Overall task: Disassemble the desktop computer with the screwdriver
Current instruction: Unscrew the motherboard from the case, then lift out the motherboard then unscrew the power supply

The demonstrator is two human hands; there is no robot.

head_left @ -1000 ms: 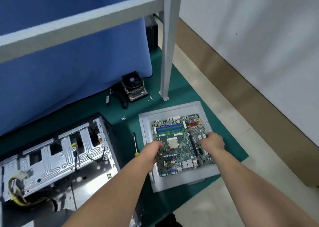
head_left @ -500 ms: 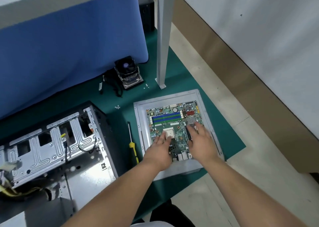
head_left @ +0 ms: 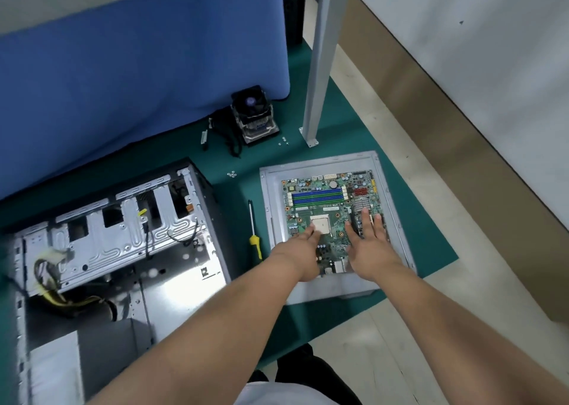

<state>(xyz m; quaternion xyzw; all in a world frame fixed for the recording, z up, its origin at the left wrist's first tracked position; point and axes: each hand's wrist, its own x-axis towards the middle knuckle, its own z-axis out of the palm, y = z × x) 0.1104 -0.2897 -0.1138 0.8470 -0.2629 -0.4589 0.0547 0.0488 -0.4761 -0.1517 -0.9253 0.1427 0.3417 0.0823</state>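
Observation:
A green motherboard [head_left: 323,201] lies flat on a grey metal side panel [head_left: 271,195] on the green mat. My left hand [head_left: 300,252] hovers over the board's near left part, fingers straight, reaching toward the CPU socket. My right hand [head_left: 369,240] lies flat over the board's right side, fingers spread and straight. Neither hand holds anything. A screwdriver [head_left: 255,232] with a yellow handle rests on the mat just left of the panel. The opened computer case [head_left: 117,238] lies on its side at the left, cables showing inside.
A CPU cooler with fan [head_left: 254,116] and its black cable sit at the back by a blue cloth [head_left: 138,66]. Loose screws [head_left: 231,174] lie on the mat. A grey metal post [head_left: 320,66] stands behind the panel. The mat's edge [head_left: 431,269] drops to the floor at right.
Both hands let go of the motherboard's edges after setting it on the panel, then flattened over its near half. The view shifted closer and downward.

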